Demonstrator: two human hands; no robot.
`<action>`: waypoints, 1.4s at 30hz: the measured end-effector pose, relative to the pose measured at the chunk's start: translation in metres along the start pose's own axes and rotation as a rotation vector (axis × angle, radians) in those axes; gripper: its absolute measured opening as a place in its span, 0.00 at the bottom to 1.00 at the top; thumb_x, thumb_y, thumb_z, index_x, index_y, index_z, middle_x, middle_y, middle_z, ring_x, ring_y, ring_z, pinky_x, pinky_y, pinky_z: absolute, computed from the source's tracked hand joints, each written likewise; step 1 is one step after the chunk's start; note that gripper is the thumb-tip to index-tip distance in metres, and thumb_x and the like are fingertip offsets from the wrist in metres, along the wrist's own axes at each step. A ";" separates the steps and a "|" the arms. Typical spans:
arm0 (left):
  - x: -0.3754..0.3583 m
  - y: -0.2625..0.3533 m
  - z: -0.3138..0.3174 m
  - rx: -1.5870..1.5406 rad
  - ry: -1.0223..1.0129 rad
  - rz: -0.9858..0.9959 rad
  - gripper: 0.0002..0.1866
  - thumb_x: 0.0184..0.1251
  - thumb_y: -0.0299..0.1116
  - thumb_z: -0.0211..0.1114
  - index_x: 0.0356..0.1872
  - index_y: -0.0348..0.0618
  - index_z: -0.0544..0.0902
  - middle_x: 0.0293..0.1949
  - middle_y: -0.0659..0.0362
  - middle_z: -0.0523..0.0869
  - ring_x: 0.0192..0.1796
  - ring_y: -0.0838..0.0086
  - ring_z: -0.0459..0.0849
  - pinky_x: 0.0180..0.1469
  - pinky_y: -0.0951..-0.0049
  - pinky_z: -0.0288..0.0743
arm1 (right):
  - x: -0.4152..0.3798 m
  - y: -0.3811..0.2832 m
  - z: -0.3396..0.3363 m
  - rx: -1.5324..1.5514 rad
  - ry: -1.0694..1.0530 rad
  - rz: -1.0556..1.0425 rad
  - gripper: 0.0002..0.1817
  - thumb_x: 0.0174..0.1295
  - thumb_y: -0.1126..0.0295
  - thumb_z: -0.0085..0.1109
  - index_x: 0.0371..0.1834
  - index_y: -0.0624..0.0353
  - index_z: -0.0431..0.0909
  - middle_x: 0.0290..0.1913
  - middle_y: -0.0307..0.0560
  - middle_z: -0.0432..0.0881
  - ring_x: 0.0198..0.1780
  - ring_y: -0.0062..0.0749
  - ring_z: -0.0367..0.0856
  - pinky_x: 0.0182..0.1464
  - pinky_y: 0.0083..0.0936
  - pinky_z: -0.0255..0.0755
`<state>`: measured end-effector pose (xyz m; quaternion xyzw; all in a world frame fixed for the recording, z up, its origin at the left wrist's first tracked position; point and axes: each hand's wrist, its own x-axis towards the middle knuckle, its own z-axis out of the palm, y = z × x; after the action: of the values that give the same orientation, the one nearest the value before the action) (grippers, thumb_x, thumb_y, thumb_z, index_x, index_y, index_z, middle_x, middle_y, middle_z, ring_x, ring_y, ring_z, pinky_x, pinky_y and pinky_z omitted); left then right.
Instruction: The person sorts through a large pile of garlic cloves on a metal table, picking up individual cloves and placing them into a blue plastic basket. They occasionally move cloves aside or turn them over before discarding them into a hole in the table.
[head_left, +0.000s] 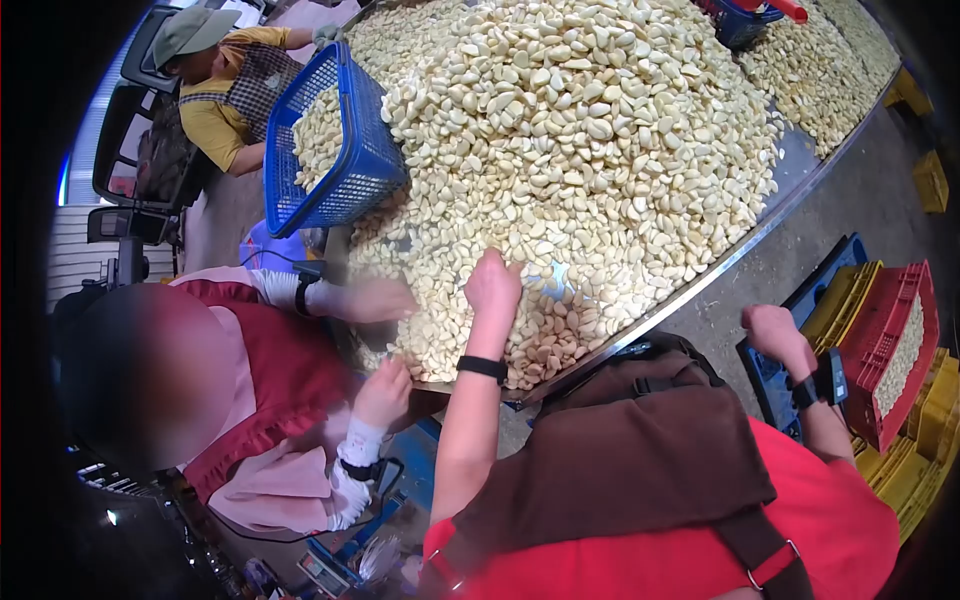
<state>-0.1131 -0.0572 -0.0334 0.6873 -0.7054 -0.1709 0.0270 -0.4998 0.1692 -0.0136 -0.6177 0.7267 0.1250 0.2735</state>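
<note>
A large heap of pale, peeled garlic cloves (600, 110) covers the metal table (722, 262). My left hand (493, 285) is at the near part of the heap, closed, its fingertips turned away toward the cloves. Whatever it may hold is hidden. Just right of that wrist lies a small pile of browner cloves (548, 340) by the table's near edge. Out past the edge on the right, my right hand (772, 332) is curled into a fist above the floor side. I cannot see anything inside it.
A blue basket (345, 150) with cloves stands tilted at the left. A co-worker's hands (385, 390) are close on my left; another person (225, 90) works farther back. At right, a red crate (880, 390) of cloves rests on yellow crates (915, 440) beside blue crates (765, 390).
</note>
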 end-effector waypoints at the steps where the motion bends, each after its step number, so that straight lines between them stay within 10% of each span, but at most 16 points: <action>1: 0.009 -0.001 0.009 0.021 -0.016 -0.006 0.18 0.54 0.42 0.68 0.40 0.41 0.78 0.36 0.48 0.84 0.39 0.54 0.84 0.40 0.57 0.75 | 0.005 -0.016 -0.014 0.001 -0.017 -0.052 0.07 0.52 0.68 0.54 0.28 0.60 0.78 0.28 0.56 0.80 0.36 0.53 0.80 0.39 0.43 0.74; 7: 0.006 -0.027 0.019 -0.513 -0.129 -0.019 0.12 0.58 0.33 0.65 0.41 0.41 0.80 0.28 0.59 0.79 0.24 0.73 0.75 0.29 0.75 0.70 | 0.043 -0.124 -0.079 0.313 0.288 -0.428 0.11 0.59 0.63 0.52 0.26 0.59 0.75 0.27 0.53 0.78 0.34 0.50 0.79 0.36 0.42 0.72; 10: -0.016 0.001 -0.014 -1.433 -0.431 -0.207 0.09 0.66 0.30 0.61 0.45 0.39 0.78 0.24 0.68 0.75 0.19 0.87 0.65 0.19 0.85 0.57 | 0.081 -0.166 -0.074 0.429 0.372 -0.539 0.09 0.62 0.64 0.53 0.35 0.57 0.78 0.29 0.49 0.79 0.32 0.41 0.79 0.35 0.34 0.73; 17: -0.046 0.014 -0.005 -1.688 -0.518 -0.221 0.05 0.65 0.31 0.61 0.34 0.44 0.73 0.24 0.65 0.77 0.19 0.86 0.65 0.19 0.86 0.56 | 0.133 -0.228 -0.033 1.213 -0.097 -0.501 0.11 0.64 0.63 0.56 0.33 0.60 0.75 0.25 0.39 0.80 0.28 0.21 0.77 0.31 0.20 0.70; 24: -0.044 0.033 0.022 -1.404 -0.109 0.049 0.05 0.67 0.27 0.58 0.31 0.43 0.71 0.23 0.68 0.73 0.22 0.87 0.66 0.23 0.86 0.59 | 0.121 -0.230 -0.035 1.544 -0.155 -0.381 0.09 0.62 0.66 0.59 0.28 0.59 0.73 0.22 0.34 0.76 0.25 0.15 0.72 0.26 0.16 0.66; 28: -0.047 0.044 0.030 -1.328 0.045 0.023 0.05 0.66 0.27 0.58 0.30 0.40 0.74 0.21 0.67 0.74 0.24 0.85 0.68 0.27 0.82 0.65 | 0.129 -0.216 -0.041 1.278 0.157 -0.328 0.11 0.62 0.65 0.59 0.28 0.60 0.73 0.23 0.36 0.77 0.25 0.15 0.72 0.26 0.17 0.66; 32: -0.074 0.062 0.015 -1.012 -0.192 0.306 0.07 0.66 0.32 0.58 0.34 0.41 0.79 0.23 0.58 0.80 0.27 0.76 0.78 0.31 0.74 0.72 | 0.126 -0.169 -0.089 0.129 0.323 -0.191 0.14 0.58 0.59 0.60 0.26 0.60 0.78 0.26 0.46 0.79 0.27 0.37 0.79 0.31 0.31 0.74; 37: -0.120 0.113 0.003 -0.546 -0.644 0.776 0.16 0.63 0.46 0.58 0.35 0.44 0.84 0.29 0.51 0.84 0.33 0.55 0.83 0.38 0.63 0.75 | 0.145 -0.208 -0.077 0.149 0.414 -0.827 0.07 0.52 0.65 0.59 0.27 0.57 0.80 0.27 0.45 0.77 0.35 0.40 0.79 0.34 0.35 0.74; 42: -0.079 0.052 -0.020 -0.392 -0.484 0.272 0.14 0.58 0.45 0.60 0.30 0.46 0.84 0.31 0.52 0.85 0.35 0.56 0.84 0.39 0.59 0.76 | 0.179 -0.248 -0.010 -0.008 0.410 -0.813 0.03 0.43 0.75 0.57 0.22 0.61 0.79 0.29 0.52 0.80 0.33 0.42 0.82 0.34 0.35 0.75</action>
<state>-0.1530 0.0155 0.0152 0.5080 -0.7305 -0.4563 0.0133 -0.2787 -0.0353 -0.0656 -0.8658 0.4639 -0.1146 0.1484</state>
